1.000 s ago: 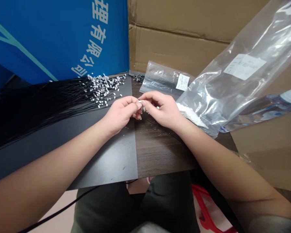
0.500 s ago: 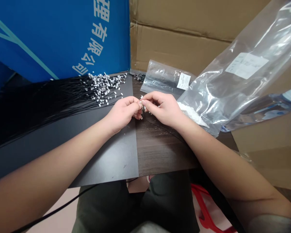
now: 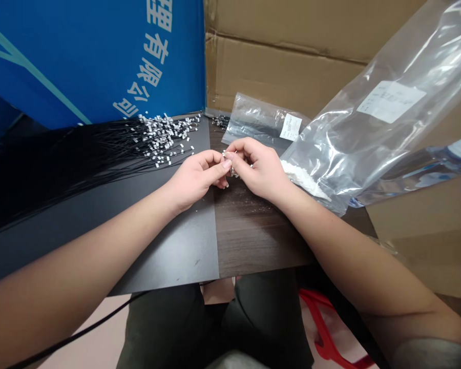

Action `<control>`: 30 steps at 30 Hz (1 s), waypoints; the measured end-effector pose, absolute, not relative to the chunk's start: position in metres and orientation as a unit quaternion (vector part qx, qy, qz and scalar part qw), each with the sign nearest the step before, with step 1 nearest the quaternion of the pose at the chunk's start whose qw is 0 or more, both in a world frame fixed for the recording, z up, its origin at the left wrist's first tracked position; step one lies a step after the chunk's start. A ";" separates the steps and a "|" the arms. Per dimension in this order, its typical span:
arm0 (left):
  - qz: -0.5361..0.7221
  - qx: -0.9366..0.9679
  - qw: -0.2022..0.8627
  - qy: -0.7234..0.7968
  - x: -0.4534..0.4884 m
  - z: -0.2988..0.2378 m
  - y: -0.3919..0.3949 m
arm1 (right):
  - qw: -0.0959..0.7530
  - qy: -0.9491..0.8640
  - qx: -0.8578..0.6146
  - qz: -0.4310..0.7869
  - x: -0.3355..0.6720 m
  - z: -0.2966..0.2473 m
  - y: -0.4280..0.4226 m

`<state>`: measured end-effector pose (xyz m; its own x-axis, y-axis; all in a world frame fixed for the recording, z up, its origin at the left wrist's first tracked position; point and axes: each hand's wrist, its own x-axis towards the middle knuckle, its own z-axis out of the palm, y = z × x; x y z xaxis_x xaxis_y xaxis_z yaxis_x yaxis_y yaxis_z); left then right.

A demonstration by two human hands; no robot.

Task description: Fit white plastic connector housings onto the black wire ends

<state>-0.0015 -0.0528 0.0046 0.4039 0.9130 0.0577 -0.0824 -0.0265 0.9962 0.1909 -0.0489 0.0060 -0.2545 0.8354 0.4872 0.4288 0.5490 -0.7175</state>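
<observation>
Above the seam of the tabletop, my left hand (image 3: pixel 197 178) and my right hand (image 3: pixel 260 167) meet at the fingertips, both closed in a pinch. A small white connector (image 3: pixel 224 152) shows at the tip of my right index finger. What the left thumb and fingers hold is mostly hidden. Several more white bits (image 3: pixel 234 174) show just under the right fingers. To the left lies a big bundle of thin black wires (image 3: pixel 61 169), their ends tipped with white connectors (image 3: pixel 163 134).
Tiny white pieces (image 3: pixel 305 180) lie at the mouth of a large clear plastic bag (image 3: pixel 353 138) on the right. Behind my hands is a smaller labelled bag (image 3: pixel 255 123). A water bottle (image 3: pixel 415 171) leans at far right. Blue panel (image 3: pixel 80 56) and cardboard (image 3: pixel 292 66) stand behind.
My fingertips have shifted slightly and the left thumb now reaches against the right one. The thin black wire that ran below my right hand no longer shows clearly.
</observation>
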 end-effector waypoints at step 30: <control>0.381 0.597 0.601 0.371 -0.004 0.015 -0.052 | 0.357 -0.752 -0.376 0.407 0.200 0.014 -0.046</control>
